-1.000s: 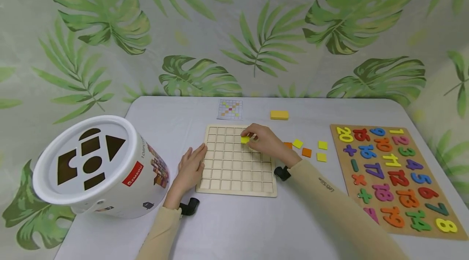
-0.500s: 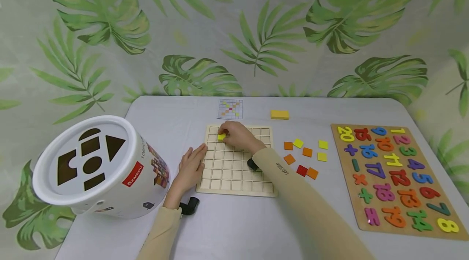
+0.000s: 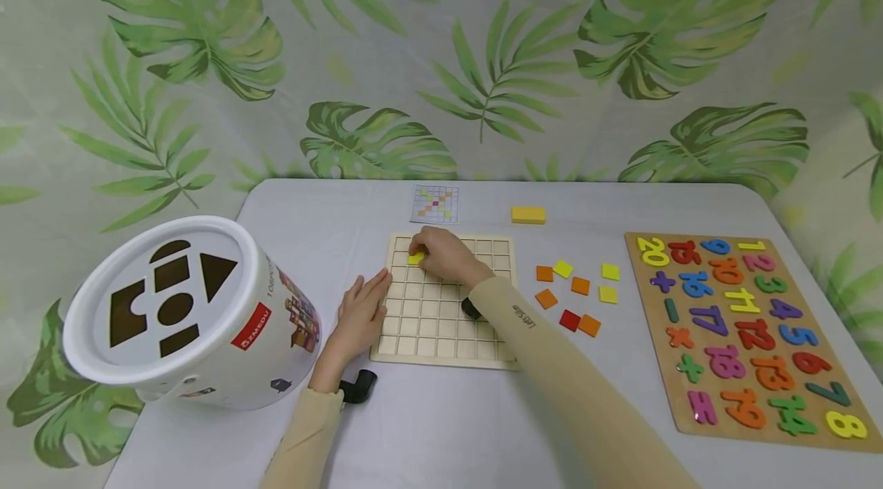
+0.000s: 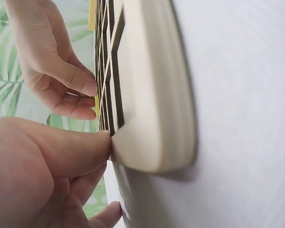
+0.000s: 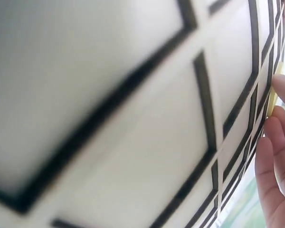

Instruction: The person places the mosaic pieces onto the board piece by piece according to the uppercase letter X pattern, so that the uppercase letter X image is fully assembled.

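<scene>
A wooden grid board [image 3: 441,320] lies in the middle of the table. My right hand [image 3: 422,253] reaches over its far left corner and pinches a yellow tile [image 3: 416,258] just above or on a cell near that corner. In the right wrist view the yellow tile [image 5: 273,102] shows edge-on by my fingertips [image 5: 275,180], over the grid board [image 5: 133,118]. My left hand [image 3: 369,297] rests on the table with straight fingers against the board's left edge. The left wrist view shows its thumb [image 4: 80,152] touching the board's edge [image 4: 152,95].
A white shape-sorter bucket [image 3: 172,313] lies tipped at the left. A pattern card [image 3: 434,204] and a yellow block [image 3: 527,214] sit behind the board. Several loose orange, yellow and red tiles [image 3: 576,293] lie to its right, then a number puzzle board [image 3: 745,328].
My right hand carried the yellow tile leftward from the board's upper middle to its far left corner, uncovering the loose tiles. In the last half second it barely moved. My left hand stayed put.
</scene>
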{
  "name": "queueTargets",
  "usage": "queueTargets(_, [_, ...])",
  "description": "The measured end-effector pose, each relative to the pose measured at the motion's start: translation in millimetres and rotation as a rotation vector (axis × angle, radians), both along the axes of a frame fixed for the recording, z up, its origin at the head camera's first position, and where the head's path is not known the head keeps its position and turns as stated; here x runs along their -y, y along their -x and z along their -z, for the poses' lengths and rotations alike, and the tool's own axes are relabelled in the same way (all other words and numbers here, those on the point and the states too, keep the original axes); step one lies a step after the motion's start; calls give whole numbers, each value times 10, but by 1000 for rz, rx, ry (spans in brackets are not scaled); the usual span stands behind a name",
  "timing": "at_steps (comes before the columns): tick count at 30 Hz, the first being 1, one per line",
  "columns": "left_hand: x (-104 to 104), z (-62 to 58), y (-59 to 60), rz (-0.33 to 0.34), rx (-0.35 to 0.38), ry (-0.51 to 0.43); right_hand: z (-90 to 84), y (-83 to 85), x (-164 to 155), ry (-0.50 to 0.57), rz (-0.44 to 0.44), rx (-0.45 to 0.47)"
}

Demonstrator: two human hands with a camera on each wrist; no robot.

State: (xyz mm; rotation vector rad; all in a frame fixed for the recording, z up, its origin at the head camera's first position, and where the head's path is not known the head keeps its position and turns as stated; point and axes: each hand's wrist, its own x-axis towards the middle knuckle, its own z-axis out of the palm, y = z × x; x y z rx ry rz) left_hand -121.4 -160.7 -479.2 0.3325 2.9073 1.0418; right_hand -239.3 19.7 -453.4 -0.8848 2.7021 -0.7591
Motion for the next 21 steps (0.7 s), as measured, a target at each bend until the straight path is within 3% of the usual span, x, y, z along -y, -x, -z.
queueTargets(4, [-1,3,-1,-1,-1,12,14,7,-42,17,-8,22])
queueTargets(9, [-7,7,1,-6,0,12,-44,-20,-251,132,8,106])
queueTargets(15, [-17,3,5,-4,11,2,-163,-134,-812,299,71,188])
queueTargets(21, [-6,4,1,-5,17,11,-137,-301,-1495,279,200,209])
